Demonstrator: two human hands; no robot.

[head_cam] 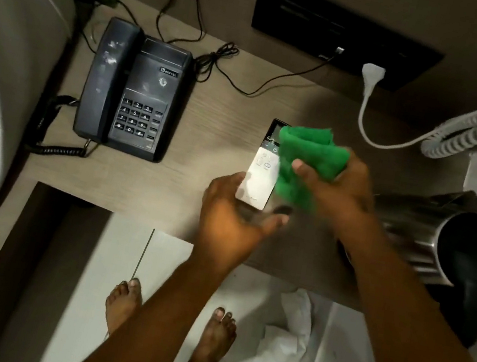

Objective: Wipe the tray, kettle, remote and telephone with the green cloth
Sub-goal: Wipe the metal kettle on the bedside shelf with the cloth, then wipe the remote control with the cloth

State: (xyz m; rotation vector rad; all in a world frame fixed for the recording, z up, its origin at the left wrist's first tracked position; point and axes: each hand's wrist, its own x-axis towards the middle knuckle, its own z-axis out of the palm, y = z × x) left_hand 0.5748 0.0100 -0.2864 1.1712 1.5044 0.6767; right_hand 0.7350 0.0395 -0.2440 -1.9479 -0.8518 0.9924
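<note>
The cloth (pixel 303 160) covered the right part of the remote (pixel 262 165), and the left hand (pixel 231 217) hid its lower end. The right hand (pixel 338 181) and arm stood before the kettle (pixel 429 238), so its left side and base were not seen. The coiled white cord (pixel 472 131) was cut by the right edge. The left fingertips were blurred. The small buttons of the remote were too small to read.

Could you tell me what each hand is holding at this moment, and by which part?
The left hand holds the remote by its lower end; the right hand grips the bunched green cloth against the remote's face.
</note>
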